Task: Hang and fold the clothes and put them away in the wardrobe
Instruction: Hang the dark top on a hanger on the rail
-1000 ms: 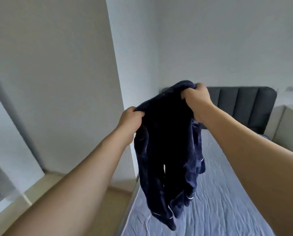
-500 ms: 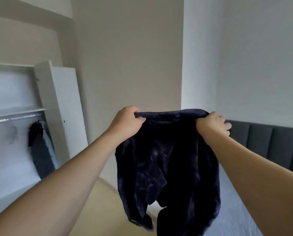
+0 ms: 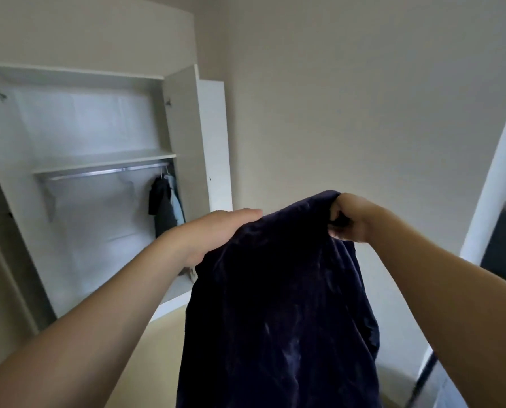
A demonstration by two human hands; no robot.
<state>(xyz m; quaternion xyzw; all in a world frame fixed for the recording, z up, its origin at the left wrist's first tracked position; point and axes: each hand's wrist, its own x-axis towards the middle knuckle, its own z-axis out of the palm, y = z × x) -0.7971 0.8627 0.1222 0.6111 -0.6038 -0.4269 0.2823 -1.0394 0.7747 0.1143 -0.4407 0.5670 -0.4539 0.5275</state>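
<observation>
Soft, faintly sheened navy cloth garment (image 3: 278, 304); shiny metal rail (image 3: 104, 171).

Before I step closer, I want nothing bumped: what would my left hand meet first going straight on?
Probably nothing near: the left hand points at bare wall beside the open wardrobe door, right of the hanging clothes. Depth is unclear.
</observation>
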